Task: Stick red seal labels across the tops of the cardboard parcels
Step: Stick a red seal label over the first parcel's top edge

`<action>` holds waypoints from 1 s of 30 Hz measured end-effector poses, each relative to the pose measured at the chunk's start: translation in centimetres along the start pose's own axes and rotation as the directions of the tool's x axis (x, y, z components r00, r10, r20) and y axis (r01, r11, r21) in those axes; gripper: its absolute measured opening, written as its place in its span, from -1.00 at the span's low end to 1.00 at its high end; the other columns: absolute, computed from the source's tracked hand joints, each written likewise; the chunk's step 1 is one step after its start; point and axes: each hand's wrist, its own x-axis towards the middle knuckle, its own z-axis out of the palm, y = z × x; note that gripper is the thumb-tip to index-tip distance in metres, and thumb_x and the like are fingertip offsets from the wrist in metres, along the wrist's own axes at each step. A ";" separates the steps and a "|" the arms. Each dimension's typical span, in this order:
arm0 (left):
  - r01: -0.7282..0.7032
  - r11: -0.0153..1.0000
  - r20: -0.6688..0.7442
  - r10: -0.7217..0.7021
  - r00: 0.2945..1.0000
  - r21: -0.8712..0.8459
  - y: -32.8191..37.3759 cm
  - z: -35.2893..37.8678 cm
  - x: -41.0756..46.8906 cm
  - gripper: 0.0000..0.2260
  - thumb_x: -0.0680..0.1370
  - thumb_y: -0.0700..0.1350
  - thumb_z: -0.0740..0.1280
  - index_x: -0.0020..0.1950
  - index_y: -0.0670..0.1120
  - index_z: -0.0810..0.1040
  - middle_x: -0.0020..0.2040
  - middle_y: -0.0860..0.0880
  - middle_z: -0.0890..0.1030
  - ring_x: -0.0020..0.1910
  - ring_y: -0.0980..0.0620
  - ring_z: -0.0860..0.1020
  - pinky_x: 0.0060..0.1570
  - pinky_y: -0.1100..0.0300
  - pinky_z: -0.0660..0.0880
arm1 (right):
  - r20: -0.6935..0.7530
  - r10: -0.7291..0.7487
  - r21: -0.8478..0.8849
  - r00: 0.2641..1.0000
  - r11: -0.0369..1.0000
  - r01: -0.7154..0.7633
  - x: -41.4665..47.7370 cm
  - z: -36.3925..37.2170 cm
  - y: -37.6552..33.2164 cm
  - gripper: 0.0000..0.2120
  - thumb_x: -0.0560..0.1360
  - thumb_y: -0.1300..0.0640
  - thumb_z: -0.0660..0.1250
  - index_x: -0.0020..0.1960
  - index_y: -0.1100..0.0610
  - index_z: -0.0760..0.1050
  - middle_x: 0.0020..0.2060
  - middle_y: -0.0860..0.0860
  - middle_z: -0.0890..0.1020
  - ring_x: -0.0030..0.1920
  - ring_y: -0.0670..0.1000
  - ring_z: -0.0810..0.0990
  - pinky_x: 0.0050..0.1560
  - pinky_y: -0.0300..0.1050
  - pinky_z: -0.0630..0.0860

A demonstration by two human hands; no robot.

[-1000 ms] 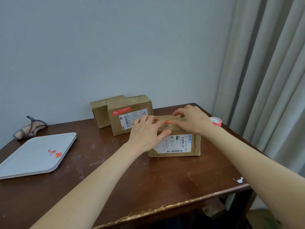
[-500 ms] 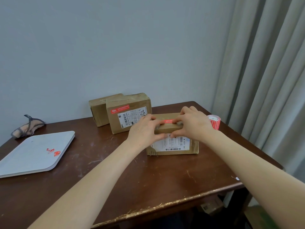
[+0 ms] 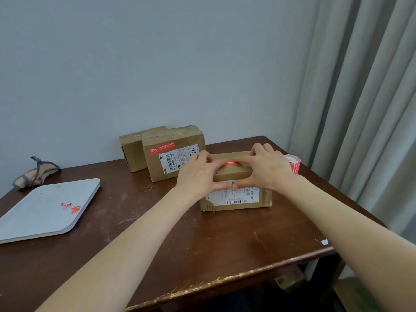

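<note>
While both forefingers bear down on the red label (image 3: 233, 162), their tips cover its two ends and only its middle shows between them. The left hand (image 3: 198, 174) and right hand (image 3: 267, 167) each curl over the top front edge of the front parcel (image 3: 236, 195), fingers on its top and thumbs on its front face, where the two thumb tips nearly meet over the white shipping slip. So both hands clasp the box and pin the label at once.

The label lies flat on the parcel's top, close to the front edge, its long axis running left to right along the box's own long side. Any smoothing would probably go outward along that line, each hand toward its own side. Whether the ends are fully stuck cannot be told.

The label roll (image 3: 292, 164) stands just beside the right hand, so that hand is the nearer for the next label. Behind the left hand, a second parcel (image 3: 173, 152) shows a red label on its facing side, and a third parcel (image 3: 132, 147) stands behind it. All rest on the table (image 3: 202, 248), with a white tray (image 3: 33, 217) well apart on the left.
</note>
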 end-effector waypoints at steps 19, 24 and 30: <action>-0.006 0.990 -0.029 0.002 1.000 -0.142 -0.6 0.1 -0.6 -0.44 0.41 0.26 0.36 0.37 0.13 0.42 0.26 0.04 0.39 0.19 0.06 0.44 0.00 0.19 0.45 | 0.030 0.034 0.105 0.999 0.994 -0.037 -0.5 0.0 0.7 -0.32 0.31 -0.39 0.36 0.38 -0.24 0.37 0.14 -0.04 0.39 0.22 0.00 0.32 0.01 -0.08 0.42; 0.028 0.980 -0.041 -0.037 0.998 -0.198 -0.5 -0.3 -0.8 -0.41 0.37 0.24 0.41 0.30 -0.02 0.51 0.22 0.05 0.44 0.16 0.07 0.46 0.05 0.17 0.48 | -0.017 0.068 0.117 0.998 0.991 -0.066 -0.8 -0.1 0.8 -0.40 0.26 -0.38 0.42 0.21 -0.11 0.51 0.06 -0.09 0.45 0.14 -0.03 0.38 -0.14 -0.14 0.32; 0.053 0.987 -0.064 -0.063 0.996 -0.149 -0.5 -0.3 -0.6 -0.40 0.33 0.32 0.39 0.19 -0.05 0.46 0.13 0.06 0.44 0.06 0.07 0.49 -0.06 0.18 0.50 | -0.019 0.079 0.095 0.997 0.993 -0.077 -0.4 0.0 0.8 -0.25 0.24 -0.39 0.42 0.30 -0.03 0.40 0.14 -0.04 0.45 0.20 0.01 0.38 -0.05 -0.10 0.39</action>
